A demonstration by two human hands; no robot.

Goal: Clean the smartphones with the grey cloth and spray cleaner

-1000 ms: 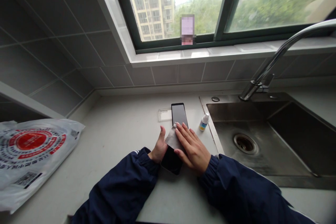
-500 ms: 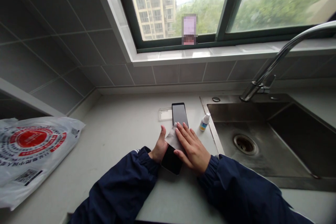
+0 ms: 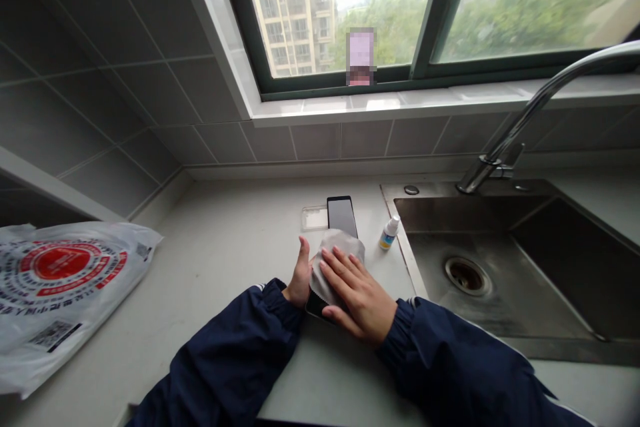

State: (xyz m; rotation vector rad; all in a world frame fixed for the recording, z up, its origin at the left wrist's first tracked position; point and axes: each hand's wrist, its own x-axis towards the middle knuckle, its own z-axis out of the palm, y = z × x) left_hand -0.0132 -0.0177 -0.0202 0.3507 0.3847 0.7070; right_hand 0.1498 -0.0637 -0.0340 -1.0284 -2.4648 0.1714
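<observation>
My left hand supports a dark phone from its left side, thumb raised and the other fingers hidden behind or under the phone. A light grey cleaning cloth lies over most of the screen. My right hand presses the cloth on the phone with fingers nearly flat. Just beyond the cloth, a second phone or phone-like slab with a grey face rests on the counter. Beside it on the left is a clear phone case. A small spray bottle stands to the right, near the sink.
A metal sink with a curved tap occupies the right side. On the left lies a white plastic bag with red print. The pale counter meets a tiled wall under a window.
My right hand has slid slightly down and left along the phone with the cloth. The cloth now spreads wider and covers more of the screen.
</observation>
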